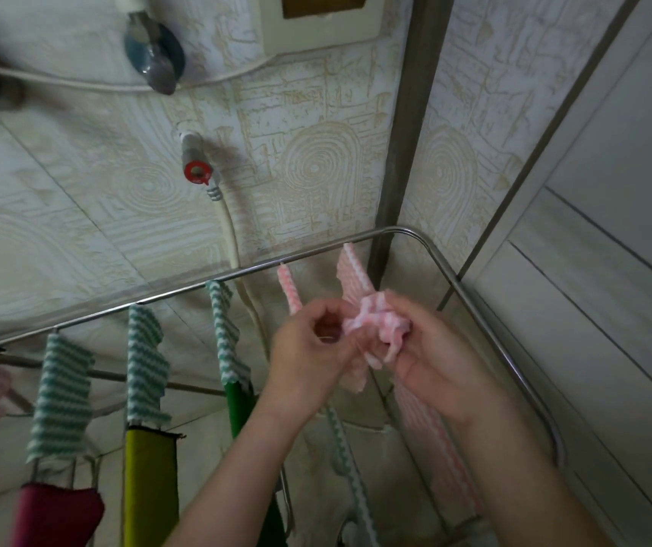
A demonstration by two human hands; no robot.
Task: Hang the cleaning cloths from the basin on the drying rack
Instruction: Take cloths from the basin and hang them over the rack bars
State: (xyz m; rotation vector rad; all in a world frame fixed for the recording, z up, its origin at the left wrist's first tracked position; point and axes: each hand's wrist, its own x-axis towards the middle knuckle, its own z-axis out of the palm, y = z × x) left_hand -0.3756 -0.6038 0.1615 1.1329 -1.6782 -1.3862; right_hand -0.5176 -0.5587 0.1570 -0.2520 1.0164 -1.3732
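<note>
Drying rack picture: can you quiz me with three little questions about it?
1. True or false: the left hand and right hand hold a yellow cloth.
2. The tap handle on the wall is: A red, B blue, C black.
3. Fill in: the hung cloths nearest the bent corner of the drying rack are ___ and white.
Key: 1 false, they hold a pink-and-white cloth; 2 A; 3 pink.
</note>
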